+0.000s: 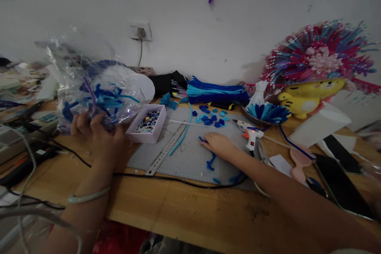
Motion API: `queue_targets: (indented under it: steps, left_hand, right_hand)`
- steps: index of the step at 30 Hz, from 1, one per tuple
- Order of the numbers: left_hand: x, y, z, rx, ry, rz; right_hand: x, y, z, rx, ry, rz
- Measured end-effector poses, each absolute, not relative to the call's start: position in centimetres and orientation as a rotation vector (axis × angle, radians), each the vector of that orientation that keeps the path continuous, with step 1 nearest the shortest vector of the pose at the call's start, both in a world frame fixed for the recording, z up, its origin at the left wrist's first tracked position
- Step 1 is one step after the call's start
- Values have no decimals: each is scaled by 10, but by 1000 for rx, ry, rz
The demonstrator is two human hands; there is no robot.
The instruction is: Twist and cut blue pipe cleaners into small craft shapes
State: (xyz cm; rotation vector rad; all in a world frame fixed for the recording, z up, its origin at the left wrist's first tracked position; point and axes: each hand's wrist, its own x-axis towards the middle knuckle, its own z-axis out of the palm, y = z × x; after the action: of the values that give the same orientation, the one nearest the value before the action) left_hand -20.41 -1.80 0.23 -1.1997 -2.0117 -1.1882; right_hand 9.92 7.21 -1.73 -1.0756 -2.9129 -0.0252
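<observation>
My left hand point(97, 135) is on the near side of a clear plastic bag point(119, 75), its bent fingers closed on the film. Blue fuzzy pipe-cleaner pieces point(104, 97) show through the bag, and a purple pipe cleaner point(89, 91) stands up just beyond my fingers. Over the grey cutting mat point(181, 162), my right hand point(218, 145) pinches a short dark blue pipe cleaner point(203, 139); its fingers hide part of it. A bent blue piece point(211, 162) lies just below that hand. Small blue curled pieces point(212, 119) are scattered beyond it.
A bead box point(147, 123), steel ruler point(166, 149) and glue gun point(253, 137) lie around the mat. Bundled blue pipe cleaners point(217, 91) rest by the wall. A black cable point(178, 180) crosses the front. At right are phones point(342, 182) and a decorated yellow plush point(312, 95).
</observation>
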Motion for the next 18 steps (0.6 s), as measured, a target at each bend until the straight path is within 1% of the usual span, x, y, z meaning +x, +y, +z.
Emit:
queue_targets:
  steps: [4, 10, 13, 15, 18]
  left_hand:
    - [-206, -17, 0, -1199, -1983, -1178]
    - [-211, -14, -5, -1182, -1956, -1205]
    - [-209, -16, -3, -1207, -1964, -1183]
    - [-206, -18, 0, -1213, -1991, -1185]
    - [-202, -20, 3, -1215, -2021, -1179]
  right_hand:
    - [100, 78, -10, -1210, -2810, 75]
    - [122, 90, 27, -1269, -2486, 182]
    - [142, 72, 31, -1272, -2547, 72]
    - [156, 52, 21, -1214, -2690, -37]
    - [172, 25, -2, -981, -2866, -150]
